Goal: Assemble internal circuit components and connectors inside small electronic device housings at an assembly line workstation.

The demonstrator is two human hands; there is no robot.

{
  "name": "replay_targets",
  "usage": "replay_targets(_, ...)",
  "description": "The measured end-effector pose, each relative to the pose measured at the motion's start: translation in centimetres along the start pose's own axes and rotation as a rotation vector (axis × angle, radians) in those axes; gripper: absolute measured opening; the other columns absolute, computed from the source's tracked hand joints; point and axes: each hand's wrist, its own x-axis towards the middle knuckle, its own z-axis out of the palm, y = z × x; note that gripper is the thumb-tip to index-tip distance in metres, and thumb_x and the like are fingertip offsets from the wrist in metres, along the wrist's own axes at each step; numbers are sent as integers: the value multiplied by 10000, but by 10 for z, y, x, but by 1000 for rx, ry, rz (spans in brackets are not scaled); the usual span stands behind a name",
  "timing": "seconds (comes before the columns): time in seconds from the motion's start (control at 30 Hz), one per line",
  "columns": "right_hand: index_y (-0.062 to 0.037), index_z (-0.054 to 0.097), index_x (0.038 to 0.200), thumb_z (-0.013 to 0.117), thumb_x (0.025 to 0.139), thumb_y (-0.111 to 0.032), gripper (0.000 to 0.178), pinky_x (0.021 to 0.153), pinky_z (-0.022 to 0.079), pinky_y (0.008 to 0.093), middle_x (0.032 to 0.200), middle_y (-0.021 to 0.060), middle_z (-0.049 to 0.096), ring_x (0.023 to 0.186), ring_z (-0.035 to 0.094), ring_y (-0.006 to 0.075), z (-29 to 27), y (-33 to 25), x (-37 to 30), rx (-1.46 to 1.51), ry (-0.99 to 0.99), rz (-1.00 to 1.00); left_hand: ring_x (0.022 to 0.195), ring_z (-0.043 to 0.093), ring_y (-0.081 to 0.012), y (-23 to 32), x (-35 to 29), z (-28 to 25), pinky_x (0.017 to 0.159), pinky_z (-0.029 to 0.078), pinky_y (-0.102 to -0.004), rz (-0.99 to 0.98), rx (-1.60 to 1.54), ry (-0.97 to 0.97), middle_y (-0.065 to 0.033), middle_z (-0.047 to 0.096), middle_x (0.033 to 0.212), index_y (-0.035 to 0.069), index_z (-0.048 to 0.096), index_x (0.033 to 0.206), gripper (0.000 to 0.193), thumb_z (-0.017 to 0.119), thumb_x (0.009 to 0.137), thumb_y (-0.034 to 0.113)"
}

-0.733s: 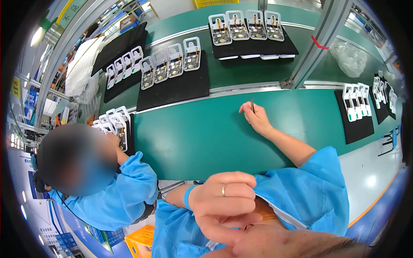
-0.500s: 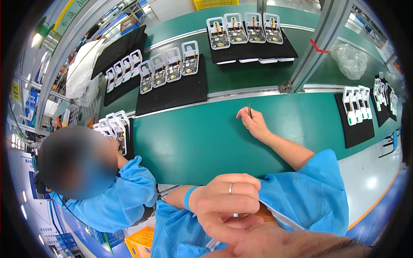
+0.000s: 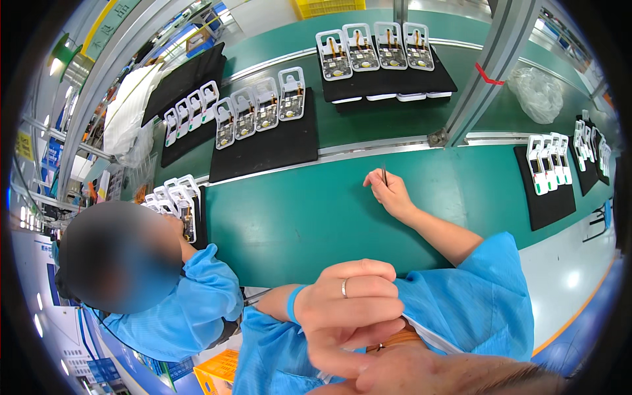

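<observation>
My right hand [image 3: 391, 193] is over the far part of the green work table [image 3: 316, 197], closed around thin dark tweezers [image 3: 384, 175] whose tips point up and away. Its forearm runs back to a blue sleeve. Close to the camera, at bottom centre, my left hand [image 3: 349, 306] is raised with curled fingers, a ring on one finger and a blue band at the wrist. Nothing shows between those fingers, and the hand is well apart from the table's parts.
Black mats carry white-framed devices with circuit boards [image 3: 291, 95] at back left, more boards [image 3: 394, 49] at back centre and white units [image 3: 548, 164] at right. A co-worker in a blue sleeve [image 3: 178, 309] handles framed boards [image 3: 184, 204] at left. A metal post [image 3: 484, 72] rises behind; a plastic bag [image 3: 536, 95] lies beyond.
The view has shifted slightly, so the table and mats sit a little lower. My right hand keeps the tweezers in nearly the same place. My left hand stays raised, with its fingers slightly shifted.
</observation>
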Motion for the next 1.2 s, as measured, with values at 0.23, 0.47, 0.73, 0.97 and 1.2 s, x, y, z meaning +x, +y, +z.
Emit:
replay_targets(0.23,-48,575,915,495,1051,-362,351,476,260,221,608,-82,372,529,315,24,-1,5,0,44,-11,15,566,523,-250,9,2,-3,524,476,-370,-97,27,59,-163,604,802,150,561,1061,585,668,627,-228)
replay_targets(0.47,-38,587,928,477,1059,-357,362,455,239,227,607,-73,372,509,304,30,1,3,0,72,6,7,567,509,-219,7,13,-12,607,468,-394,-228,300,-111,-82,568,724,39,658,866,257,792,656,-23)
replay_targets(0.73,-36,599,929,467,1064,-343,362,466,242,227,607,-80,373,525,312,18,-11,-1,1,141,-26,64,554,473,-188,-16,-6,-17,549,428,-324,-87,251,28,-51,526,741,-35,623,902,285,797,679,-4)
replay_targets(0.97,-29,599,923,435,1068,-392,425,461,232,234,596,-68,357,515,310,32,-9,4,8,216,5,83,750,632,-269,-95,-97,-7,668,514,-379,-593,293,-113,-116,645,881,41,657,1012,174,691,843,19)
replay_targets(1.2,-20,576,922,394,1079,-382,434,447,273,242,600,-30,389,498,339,63,-8,0,3,208,-20,111,726,576,-310,-117,-190,24,660,484,-410,-516,-22,-660,-113,555,769,59,584,820,152,642,887,181)
